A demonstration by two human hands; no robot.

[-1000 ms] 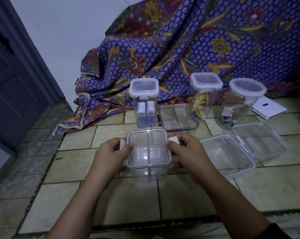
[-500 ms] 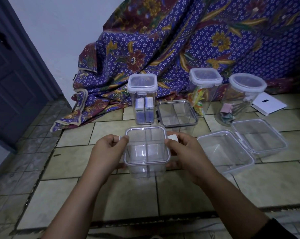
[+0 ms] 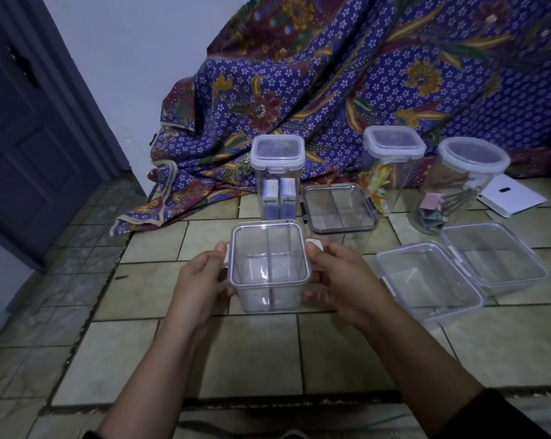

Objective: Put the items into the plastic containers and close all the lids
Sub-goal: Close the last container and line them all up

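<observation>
A clear square container with inner dividers (image 3: 269,270) stands on the tiled floor in front of me, its clear lid resting on top. My left hand (image 3: 198,280) grips its left side, thumb on the white side clip. My right hand (image 3: 344,280) grips its right side, thumb on the other white clip. Behind it stand a tall lidded container with two small boxes (image 3: 277,179), a grey-rimmed divided container (image 3: 339,210), a tall lidded container with coloured items (image 3: 391,169) and a round lidded jar (image 3: 464,185). A flat clear box (image 3: 426,280) lies open at the right.
A patterned purple cloth (image 3: 331,90) drapes over something behind the containers. A white booklet (image 3: 511,198) lies at the far right on the floor. A dark door (image 3: 24,137) stands at the left. A mat edge (image 3: 268,403) runs near my arms.
The view has shifted slightly; both hands stay on the divided container's sides, with the thumbs now pressing on the white side clips.
</observation>
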